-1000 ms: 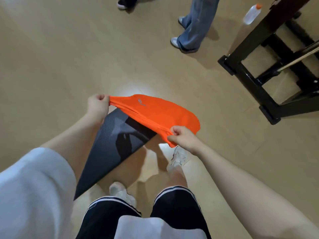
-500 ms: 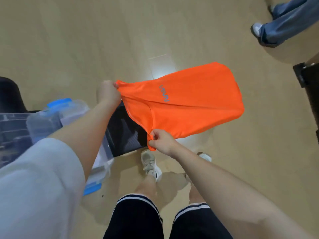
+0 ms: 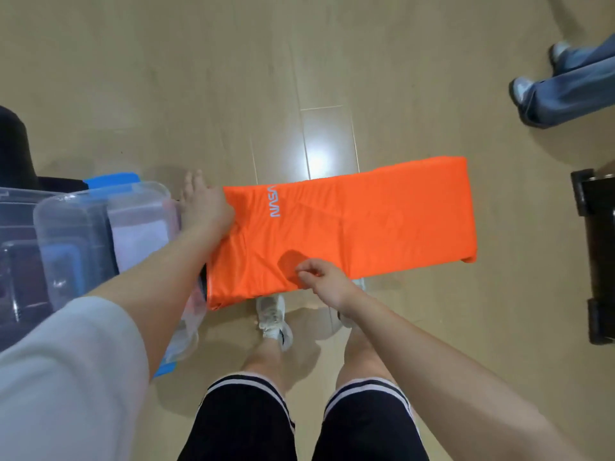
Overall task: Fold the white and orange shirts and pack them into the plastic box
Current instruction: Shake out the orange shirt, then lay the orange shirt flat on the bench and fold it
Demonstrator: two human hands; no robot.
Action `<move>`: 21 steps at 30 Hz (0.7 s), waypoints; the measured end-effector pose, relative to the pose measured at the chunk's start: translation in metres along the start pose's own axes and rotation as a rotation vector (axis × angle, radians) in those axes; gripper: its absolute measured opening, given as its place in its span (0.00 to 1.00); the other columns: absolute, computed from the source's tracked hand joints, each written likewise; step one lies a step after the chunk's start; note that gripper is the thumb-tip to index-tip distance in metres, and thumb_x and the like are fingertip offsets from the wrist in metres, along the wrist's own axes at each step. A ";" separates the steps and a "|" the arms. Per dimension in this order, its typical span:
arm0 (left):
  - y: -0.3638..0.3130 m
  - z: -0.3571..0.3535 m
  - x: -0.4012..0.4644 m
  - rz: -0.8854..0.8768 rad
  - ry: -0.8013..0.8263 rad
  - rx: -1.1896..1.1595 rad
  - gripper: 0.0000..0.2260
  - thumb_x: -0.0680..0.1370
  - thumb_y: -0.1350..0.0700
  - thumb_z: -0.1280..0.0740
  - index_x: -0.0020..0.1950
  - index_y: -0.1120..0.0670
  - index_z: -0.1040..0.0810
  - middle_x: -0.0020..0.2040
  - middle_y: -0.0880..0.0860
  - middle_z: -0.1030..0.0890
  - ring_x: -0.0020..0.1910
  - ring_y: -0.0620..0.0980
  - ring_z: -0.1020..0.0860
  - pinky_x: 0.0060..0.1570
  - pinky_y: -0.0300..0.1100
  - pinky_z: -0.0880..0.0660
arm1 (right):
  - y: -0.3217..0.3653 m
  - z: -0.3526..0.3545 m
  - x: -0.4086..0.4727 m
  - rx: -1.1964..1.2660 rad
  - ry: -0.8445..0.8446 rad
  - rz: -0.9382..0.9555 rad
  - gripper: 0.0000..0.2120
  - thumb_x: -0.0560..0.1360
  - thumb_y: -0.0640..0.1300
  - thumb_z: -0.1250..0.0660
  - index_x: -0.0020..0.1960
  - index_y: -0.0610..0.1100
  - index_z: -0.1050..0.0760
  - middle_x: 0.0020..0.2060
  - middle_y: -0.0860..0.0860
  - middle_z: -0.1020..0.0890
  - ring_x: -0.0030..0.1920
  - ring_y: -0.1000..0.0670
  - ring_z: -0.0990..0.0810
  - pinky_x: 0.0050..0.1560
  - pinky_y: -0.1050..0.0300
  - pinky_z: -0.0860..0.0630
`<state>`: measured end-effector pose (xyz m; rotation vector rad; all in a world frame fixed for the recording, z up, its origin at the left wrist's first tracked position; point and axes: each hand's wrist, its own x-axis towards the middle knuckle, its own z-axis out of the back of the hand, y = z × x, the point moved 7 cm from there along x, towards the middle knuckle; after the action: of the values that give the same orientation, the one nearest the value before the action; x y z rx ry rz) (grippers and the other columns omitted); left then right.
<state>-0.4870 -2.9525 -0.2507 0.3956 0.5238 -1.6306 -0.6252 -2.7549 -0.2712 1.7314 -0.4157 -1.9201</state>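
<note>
Orange shirt is the piece in hand, spread out as a long band over a narrow raised surface that it hides almost entirely; only a sliver of dark edge shows at its left end. Going from the left: a clear plastic box with blue clips sits just beside that end, and something pale and folded shows through its wall, probably the white shirt, though the plastic blurs it too much to be sure. Placed this close, the box would need only a short carry for the finished fold.

Next comes the left hand, laid flat with fingers straight, pressing the shirt's left end near the NASA lettering. That press seems meant to pin the cloth so it does not slide while the other end is worked. The right hand hovers over the near edge, fingers loosely curled with thumb and forefinger close together; whether it actually pinches fabric I cannot tell.

Farther right the shirt hangs slightly over the surface's end. Beyond it stand a black frame leg and another person's jeans and shoes on the wooden floor. The shirt looks folded lengthwise only, so cross folds are likely still due.
</note>
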 end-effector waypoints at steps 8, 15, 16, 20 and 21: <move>-0.162 -0.048 0.015 -0.283 0.187 -0.188 0.16 0.74 0.64 0.39 0.62 0.63 0.27 0.65 0.64 0.29 0.65 0.64 0.30 0.67 0.51 0.34 | -0.013 0.216 0.048 0.023 -0.294 -0.001 0.12 0.77 0.37 0.41 0.38 0.50 0.28 0.43 0.45 0.23 0.39 0.49 0.27 0.39 0.60 0.33; -0.270 -0.113 0.061 -0.270 0.273 -0.220 0.20 0.80 0.56 0.42 0.70 0.61 0.35 0.69 0.62 0.32 0.69 0.59 0.33 0.69 0.49 0.38 | -0.017 0.356 0.134 -0.386 -0.415 0.091 0.13 0.79 0.38 0.44 0.56 0.38 0.23 0.56 0.41 0.20 0.59 0.43 0.25 0.58 0.55 0.32; -0.279 -0.122 0.066 -0.268 0.267 -0.222 0.20 0.80 0.55 0.42 0.70 0.61 0.35 0.70 0.61 0.32 0.69 0.58 0.34 0.70 0.48 0.39 | -0.023 0.367 0.148 -0.418 -0.386 0.061 0.14 0.79 0.38 0.45 0.59 0.39 0.24 0.59 0.41 0.21 0.61 0.42 0.26 0.60 0.55 0.33; -0.307 -0.151 0.073 -0.336 0.269 -0.122 0.19 0.80 0.51 0.43 0.68 0.60 0.32 0.68 0.60 0.29 0.68 0.57 0.31 0.67 0.48 0.37 | -0.049 0.391 0.194 -0.462 -0.228 -0.135 0.16 0.78 0.43 0.44 0.64 0.42 0.28 0.64 0.42 0.24 0.65 0.42 0.28 0.66 0.51 0.32; -0.309 -0.157 0.073 -0.344 0.278 -0.068 0.19 0.81 0.49 0.45 0.67 0.59 0.31 0.67 0.59 0.29 0.67 0.57 0.31 0.66 0.49 0.37 | -0.056 0.395 0.201 -0.449 -0.183 -0.184 0.17 0.78 0.43 0.42 0.64 0.40 0.28 0.63 0.41 0.24 0.64 0.42 0.27 0.66 0.51 0.32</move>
<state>-0.8092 -2.9026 -0.3882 0.5057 0.8937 -1.8917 -1.0335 -2.8669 -0.4135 1.3439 0.1149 -2.1097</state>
